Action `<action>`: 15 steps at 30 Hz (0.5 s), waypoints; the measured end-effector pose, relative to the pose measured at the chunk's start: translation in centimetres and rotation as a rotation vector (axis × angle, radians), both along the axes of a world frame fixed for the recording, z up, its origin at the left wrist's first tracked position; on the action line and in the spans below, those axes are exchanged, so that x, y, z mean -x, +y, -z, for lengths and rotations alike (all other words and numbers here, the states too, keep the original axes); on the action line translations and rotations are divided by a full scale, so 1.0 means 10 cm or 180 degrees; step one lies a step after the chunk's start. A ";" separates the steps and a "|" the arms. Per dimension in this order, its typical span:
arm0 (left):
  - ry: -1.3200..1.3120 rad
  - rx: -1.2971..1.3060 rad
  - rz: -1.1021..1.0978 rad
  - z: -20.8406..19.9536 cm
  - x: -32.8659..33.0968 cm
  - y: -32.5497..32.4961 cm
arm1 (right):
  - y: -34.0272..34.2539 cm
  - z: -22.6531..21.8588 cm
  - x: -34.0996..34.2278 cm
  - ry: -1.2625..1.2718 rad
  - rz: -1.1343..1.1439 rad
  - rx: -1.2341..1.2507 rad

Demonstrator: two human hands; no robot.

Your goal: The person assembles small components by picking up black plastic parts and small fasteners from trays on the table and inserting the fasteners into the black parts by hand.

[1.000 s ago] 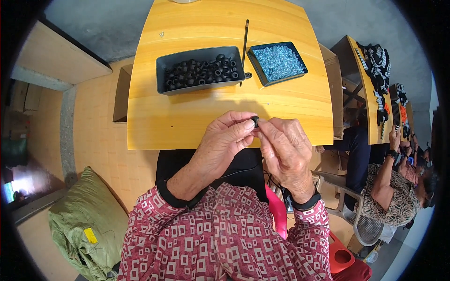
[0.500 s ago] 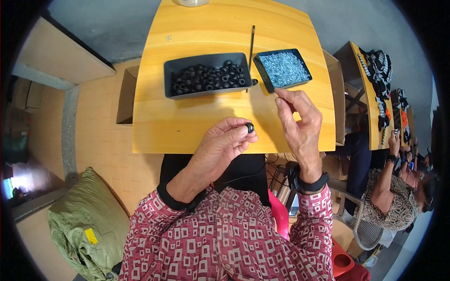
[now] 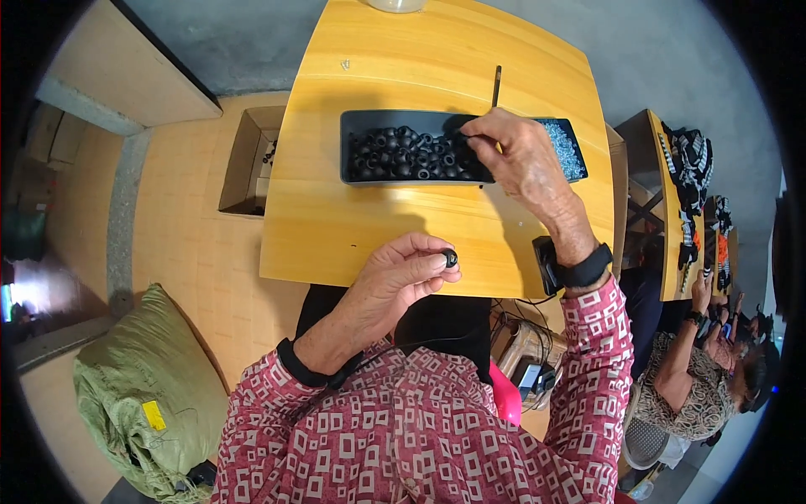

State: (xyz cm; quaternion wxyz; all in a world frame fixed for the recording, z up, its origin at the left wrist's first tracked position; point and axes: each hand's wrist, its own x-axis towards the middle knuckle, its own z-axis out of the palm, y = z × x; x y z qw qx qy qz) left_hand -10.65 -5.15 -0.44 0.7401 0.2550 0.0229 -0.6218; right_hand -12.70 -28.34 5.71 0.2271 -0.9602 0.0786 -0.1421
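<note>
My left hand (image 3: pixel 401 267) is closed over the table's near edge, pinching a small black round cap (image 3: pixel 451 257) between thumb and fingertips. Farther off, my right hand (image 3: pixel 525 160) reaches over the right end of a long dark bin (image 3: pixel 346 143). Its thumb and forefinger are together in a pinch; what is between them I cannot make out. Several black hollow round caps (image 3: pixel 403 155) are heaped in the bin. Behind the right hand, partly covered by it, a black tray of small clear bluish pieces (image 3: pixel 561 143) shows. A thin black stick (image 3: pixel 497 84) lies between bin and tray.
The yellow wooden table (image 3: pixel 420 71) holds a clear container (image 3: pixel 396 4) at its far edge. An open cardboard box (image 3: pixel 243 168) stands left of it, a green sack (image 3: pixel 147 386) nearer. Cables (image 3: pixel 537 332) hang below the right side. Another person (image 3: pixel 684 370) sits at the right.
My right hand has moved left and away, from the near side of the tray to the bin. My left hand keeps its pinch on the cap. The whole view has shifted slightly.
</note>
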 end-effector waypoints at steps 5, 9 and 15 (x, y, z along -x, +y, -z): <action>0.0004 -0.0078 0.0017 0.03 -0.03 0.01 | 0.12 0.19 -0.29 0.0303 -0.0295 0.0446; 0.0003 -0.0090 0.0018 0.03 -0.06 0.01 | 0.22 0.27 -0.36 0.0639 -0.0308 0.0877; -0.0025 -0.0075 0.0000 0.04 -0.07 0.00 | 0.29 0.31 -0.37 0.0679 -0.0144 0.1094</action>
